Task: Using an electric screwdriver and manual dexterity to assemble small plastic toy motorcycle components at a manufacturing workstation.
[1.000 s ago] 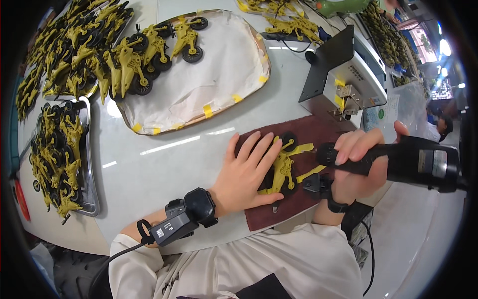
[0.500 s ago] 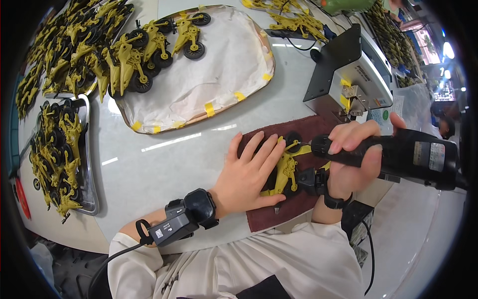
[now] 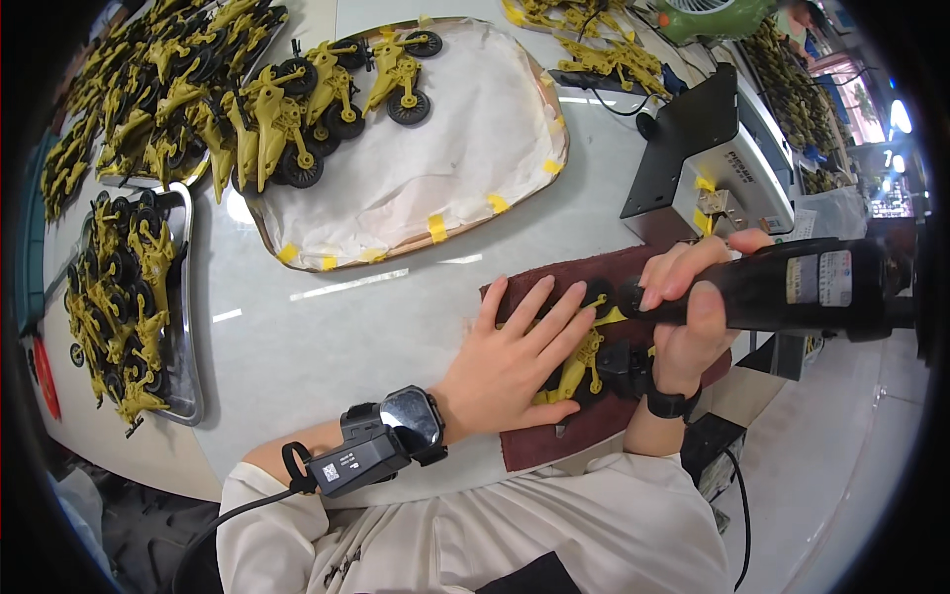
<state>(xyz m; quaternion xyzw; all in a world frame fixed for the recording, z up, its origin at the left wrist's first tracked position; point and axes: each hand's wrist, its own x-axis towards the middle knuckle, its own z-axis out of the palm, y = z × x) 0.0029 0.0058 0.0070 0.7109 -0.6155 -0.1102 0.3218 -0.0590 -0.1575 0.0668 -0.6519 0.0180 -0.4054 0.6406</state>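
Note:
A yellow toy motorcycle point(image 3: 582, 368) with black wheels lies on a dark red cloth point(image 3: 534, 443). My left hand point(image 3: 517, 364) rests flat over it, fingers stretched out and spread, covering much of its body. My right hand point(image 3: 693, 307) is wrapped round a black electric screwdriver point(image 3: 767, 287) held nearly level. The screwdriver's nose is close beside the toy's far wheel point(image 3: 598, 295). Its bit cannot be made out, so contact with the toy is unclear. A black strapped device point(image 3: 625, 364) on my right wrist hides part of the toy.
A paper-lined tray point(image 3: 396, 198) holds several yellow motorcycles along its left side. More fill a metal tray point(image 3: 188, 346) at left and a heap point(image 3: 148, 89) beyond. A grey-black box-shaped device point(image 3: 693, 158) stands at far right, near a green fan point(image 3: 698, 18).
The whole view has shifted slightly, moving the scene right and down. The screwdriver's nose has come nearer the toy's far wheel, and its rear end sits higher in view. My left hand stays on the toy.

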